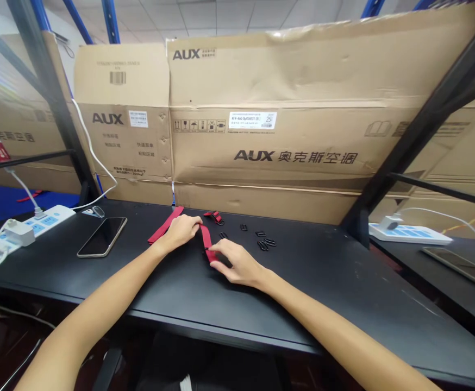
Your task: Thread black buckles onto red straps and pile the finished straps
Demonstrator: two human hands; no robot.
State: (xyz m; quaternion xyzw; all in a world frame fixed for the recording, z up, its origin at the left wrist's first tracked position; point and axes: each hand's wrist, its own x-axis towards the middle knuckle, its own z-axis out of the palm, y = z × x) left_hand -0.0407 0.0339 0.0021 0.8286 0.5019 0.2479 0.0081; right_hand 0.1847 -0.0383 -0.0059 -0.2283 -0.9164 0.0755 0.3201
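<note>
A red strap point(205, 237) lies on the black table point(311, 282), and both my hands are on it. My left hand point(180, 229) is closed over the strap's middle, with one red end point(163, 225) trailing out to the left. My right hand point(237, 262) pinches the strap's near end, where a small black buckle sits between the fingertips. Another short red piece with a black ring point(214, 216) rests just beyond my hands.
Several small black buckles and rings point(262, 240) are scattered right of my hands. A phone point(102, 237) lies face up at the left, beside a white power strip point(25, 228) with cables. Large AUX cardboard boxes point(286, 136) wall off the back. Another power strip point(408, 233) sits at the right.
</note>
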